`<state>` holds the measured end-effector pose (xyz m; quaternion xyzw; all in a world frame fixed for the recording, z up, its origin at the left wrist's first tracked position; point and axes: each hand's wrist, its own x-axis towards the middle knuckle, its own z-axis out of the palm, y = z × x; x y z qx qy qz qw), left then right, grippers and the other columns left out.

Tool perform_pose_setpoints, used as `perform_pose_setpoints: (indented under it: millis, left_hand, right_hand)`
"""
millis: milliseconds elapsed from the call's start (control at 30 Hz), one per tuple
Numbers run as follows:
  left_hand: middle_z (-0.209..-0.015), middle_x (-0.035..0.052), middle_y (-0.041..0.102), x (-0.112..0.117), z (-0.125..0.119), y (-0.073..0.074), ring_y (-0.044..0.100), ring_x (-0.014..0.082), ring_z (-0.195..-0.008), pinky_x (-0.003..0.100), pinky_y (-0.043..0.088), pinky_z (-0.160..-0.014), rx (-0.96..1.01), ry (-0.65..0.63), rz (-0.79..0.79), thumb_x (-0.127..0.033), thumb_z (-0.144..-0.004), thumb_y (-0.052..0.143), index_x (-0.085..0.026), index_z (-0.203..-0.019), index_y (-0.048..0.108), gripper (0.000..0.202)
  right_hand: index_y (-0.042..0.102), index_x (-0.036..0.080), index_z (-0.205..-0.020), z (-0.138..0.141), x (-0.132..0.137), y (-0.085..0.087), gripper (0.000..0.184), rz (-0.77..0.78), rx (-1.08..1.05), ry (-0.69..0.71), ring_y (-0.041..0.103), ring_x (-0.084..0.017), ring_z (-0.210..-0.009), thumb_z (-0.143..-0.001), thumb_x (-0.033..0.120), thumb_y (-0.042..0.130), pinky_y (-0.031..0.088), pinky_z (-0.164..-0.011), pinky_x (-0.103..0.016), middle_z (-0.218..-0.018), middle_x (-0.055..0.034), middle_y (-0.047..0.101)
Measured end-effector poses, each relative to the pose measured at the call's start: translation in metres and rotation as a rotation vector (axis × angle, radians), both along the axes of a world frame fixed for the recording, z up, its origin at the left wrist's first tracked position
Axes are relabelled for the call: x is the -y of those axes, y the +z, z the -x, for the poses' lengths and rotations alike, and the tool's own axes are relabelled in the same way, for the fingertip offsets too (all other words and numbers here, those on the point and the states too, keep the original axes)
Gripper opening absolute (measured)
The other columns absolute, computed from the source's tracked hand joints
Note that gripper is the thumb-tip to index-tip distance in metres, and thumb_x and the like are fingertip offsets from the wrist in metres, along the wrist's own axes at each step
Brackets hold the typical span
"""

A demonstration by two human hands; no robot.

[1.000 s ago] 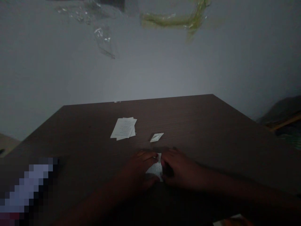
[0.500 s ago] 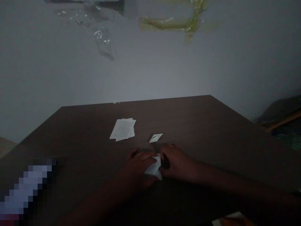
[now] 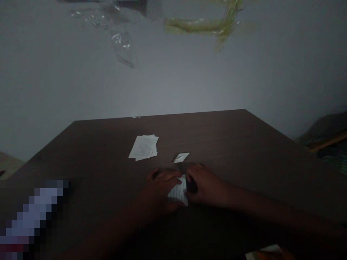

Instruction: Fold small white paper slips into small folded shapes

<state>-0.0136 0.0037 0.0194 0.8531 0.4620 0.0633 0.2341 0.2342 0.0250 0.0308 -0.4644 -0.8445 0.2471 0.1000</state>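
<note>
A small sheet of printed paper lies on the dark wooden table between my two hands. My left hand rests over its left part, with the fingers along the far side and the thumb near the close edge, holding it down. At the paper's right edge, my right hand has its fingers and thumb curled in a pinch. A small folded piece of white paper, diamond-shaped, lies just beyond my hands. The dim light hides my fingertips in part.
A few overlapping printed sheets lie farther back on the table. A blurred-out elongated object is at the left. Something white and orange shows at the bottom edge. Behind the table stands a wall with tape on it.
The view has shifted slightly, so everything sits a little to the right. Both hands keep nearly the same hold on the paper.
</note>
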Motion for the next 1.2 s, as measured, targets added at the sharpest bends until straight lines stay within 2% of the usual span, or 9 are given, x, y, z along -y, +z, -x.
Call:
perform_pose_setpoints:
  millis: [167,300,400,500,600,700,900,1067,1200]
  left_hand:
    - [-0.169,0.0119,0.074,-0.003,0.004,-0.017,0.068,0.0443,-0.158,0.081,0.026,-0.144,0.014,-0.012,-0.061,-0.032,-0.085,0.101,-0.032,-0.146,0.076,0.066]
    - [-0.169,0.0134,0.074,-0.004,0.007,-0.022,0.068,0.0456,-0.157,0.082,0.027,-0.142,0.004,-0.006,-0.077,-0.034,-0.085,0.101,-0.032,-0.147,0.077,0.066]
    - [-0.168,0.0135,0.075,-0.005,0.007,-0.02,0.069,0.0455,-0.155,0.082,0.028,-0.142,0.018,-0.015,-0.091,-0.033,-0.084,0.101,-0.032,-0.149,0.076,0.07]
    - [-0.165,0.0116,0.077,-0.005,0.004,-0.011,0.068,0.0442,-0.157,0.081,0.025,-0.144,0.038,-0.032,-0.035,-0.029,-0.085,0.1,-0.034,-0.155,0.074,0.075]
    - [-0.163,0.0101,0.078,-0.004,0.0,0.001,0.068,0.0434,-0.158,0.08,0.021,-0.145,0.055,-0.046,0.058,-0.027,-0.083,0.103,-0.034,-0.151,0.078,0.073]
    - [-0.166,0.0101,0.076,-0.003,-0.002,0.008,0.067,0.0422,-0.159,0.08,0.016,-0.147,0.079,-0.045,0.089,-0.026,-0.084,0.104,-0.032,-0.145,0.082,0.066]
    - [-0.164,0.0078,0.077,-0.001,-0.002,0.003,0.067,0.0411,-0.159,0.082,0.019,-0.145,0.087,-0.021,0.088,-0.018,-0.086,0.097,-0.034,-0.142,0.083,0.06]
    - [-0.16,0.0097,0.079,-0.002,0.0,-0.004,0.07,0.0406,-0.155,0.08,0.024,-0.145,0.102,-0.032,0.043,-0.023,-0.085,0.096,-0.033,-0.141,0.083,0.058]
    - [-0.163,0.0086,0.078,-0.003,0.001,-0.003,0.069,0.0419,-0.156,0.076,0.022,-0.146,0.091,-0.036,0.052,-0.028,-0.083,0.099,-0.034,-0.141,0.083,0.061]
  right_hand:
    - [0.063,0.023,-0.097,0.007,-0.025,-0.002,0.029,-0.024,0.058,-0.139,0.068,-0.028,-0.104,-0.088,0.021,0.091,0.047,-0.093,-0.041,-0.106,-0.0057,0.073]
    - [0.065,0.023,-0.099,0.005,-0.024,0.001,0.031,-0.029,0.052,-0.128,0.069,-0.027,-0.101,-0.086,0.022,0.092,0.048,-0.092,-0.041,-0.107,-0.0059,0.075]
    - [0.068,0.024,-0.102,0.002,-0.01,0.006,0.037,-0.017,0.044,-0.012,0.07,-0.032,-0.108,-0.079,0.029,0.097,0.054,-0.097,-0.046,-0.113,-0.0081,0.076]
    - [0.072,0.023,-0.109,0.001,0.004,0.007,0.041,0.022,0.071,0.073,0.072,-0.038,-0.118,-0.079,0.033,0.098,0.055,-0.11,-0.057,-0.121,-0.0121,0.078]
    - [0.073,0.023,-0.12,0.0,0.011,0.004,0.049,0.057,0.07,0.099,0.071,-0.04,-0.122,-0.08,0.036,0.099,0.054,-0.115,-0.064,-0.127,-0.0134,0.078]
    - [0.074,0.025,-0.123,-0.001,0.014,0.002,0.051,0.07,0.064,0.104,0.071,-0.041,-0.127,-0.081,0.038,0.099,0.053,-0.118,-0.066,-0.13,-0.0127,0.077]
    - [0.075,0.021,-0.122,0.001,0.023,0.009,0.05,0.067,0.056,0.061,0.072,-0.042,-0.128,-0.079,0.029,0.098,0.052,-0.12,-0.068,-0.131,-0.0153,0.078]
    - [0.074,0.019,-0.13,0.005,0.024,0.009,0.058,0.081,0.066,0.066,0.07,-0.045,-0.13,-0.077,0.029,0.098,0.051,-0.119,-0.07,-0.137,-0.0186,0.076]
    - [0.074,0.021,-0.126,0.003,0.022,0.002,0.057,0.066,0.043,0.073,0.071,-0.043,-0.125,-0.076,0.033,0.099,0.051,-0.117,-0.068,-0.132,-0.0156,0.077]
